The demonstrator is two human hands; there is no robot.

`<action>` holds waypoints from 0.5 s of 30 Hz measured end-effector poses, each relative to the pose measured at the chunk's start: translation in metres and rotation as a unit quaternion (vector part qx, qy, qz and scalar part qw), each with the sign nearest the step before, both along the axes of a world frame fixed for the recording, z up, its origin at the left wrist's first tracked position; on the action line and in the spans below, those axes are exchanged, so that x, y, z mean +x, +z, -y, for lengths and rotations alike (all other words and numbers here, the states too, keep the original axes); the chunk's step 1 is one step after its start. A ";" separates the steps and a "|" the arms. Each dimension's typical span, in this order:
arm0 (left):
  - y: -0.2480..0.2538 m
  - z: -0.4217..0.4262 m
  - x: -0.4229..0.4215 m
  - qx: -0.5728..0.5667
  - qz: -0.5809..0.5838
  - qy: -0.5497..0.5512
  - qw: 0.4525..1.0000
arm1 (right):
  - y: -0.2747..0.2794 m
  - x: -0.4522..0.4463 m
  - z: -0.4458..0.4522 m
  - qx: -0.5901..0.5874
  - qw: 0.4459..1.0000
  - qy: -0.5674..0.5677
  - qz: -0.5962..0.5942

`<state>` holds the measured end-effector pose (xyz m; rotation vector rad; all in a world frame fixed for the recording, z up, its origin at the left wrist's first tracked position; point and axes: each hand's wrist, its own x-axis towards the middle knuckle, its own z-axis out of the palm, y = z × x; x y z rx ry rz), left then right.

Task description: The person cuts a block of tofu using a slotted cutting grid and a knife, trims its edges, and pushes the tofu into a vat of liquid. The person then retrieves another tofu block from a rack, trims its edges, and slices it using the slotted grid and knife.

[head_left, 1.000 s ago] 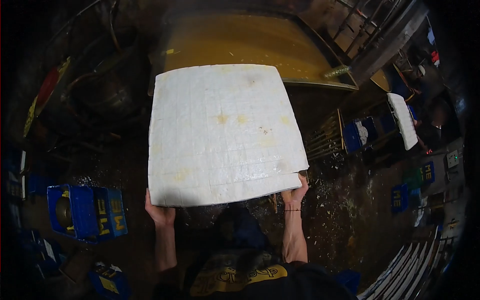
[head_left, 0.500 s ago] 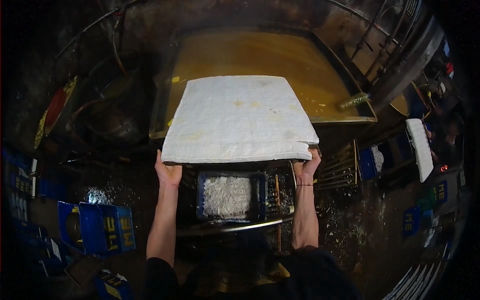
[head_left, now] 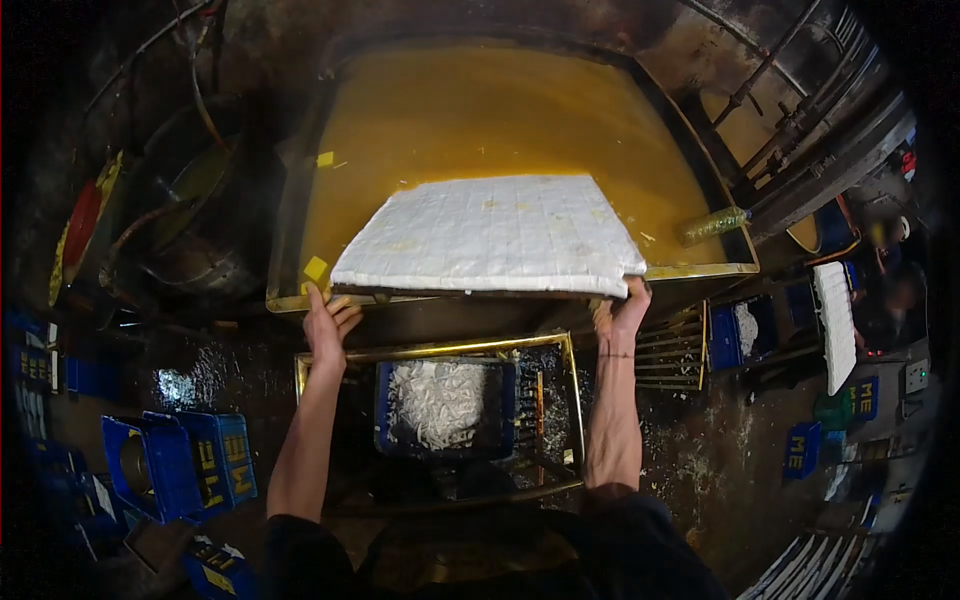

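Note:
A broad white slab (head_left: 490, 235), scored into squares like tofu, lies on a thin dark board (head_left: 470, 293). My left hand (head_left: 326, 328) holds the board's near left corner, fingers curled at its underside. At the near right corner, my right hand (head_left: 624, 308) grips the board from below, close to a notch in the slab. Under the slab is a wide vat (head_left: 283, 290) of brownish-yellow liquid (head_left: 480, 110). The slab's far edge meets the liquid surface, though how deep it sits cannot be seen.
Below my arms, a blue crate (head_left: 508, 410) of white shreds sits inside a metal frame (head_left: 450, 348). Yellow squares (head_left: 316, 268) and a bottle (head_left: 715, 225) float in the vat. Blue crates (head_left: 180, 465) stand left; a slatted rack (head_left: 672, 350) and another white slab (head_left: 834, 325) are right.
The slab and board have come down toward the vat, tilting flatter, with the far edge now at the liquid. More of the vat and the metal frame shows. Both hands stay at the near corners.

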<state>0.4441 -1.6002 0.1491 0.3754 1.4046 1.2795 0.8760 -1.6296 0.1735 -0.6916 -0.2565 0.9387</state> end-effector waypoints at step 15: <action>-0.083 0.124 -0.101 -0.086 -0.478 -0.214 0.848 | 0.060 -0.070 -0.291 -0.221 0.911 -0.027 0.348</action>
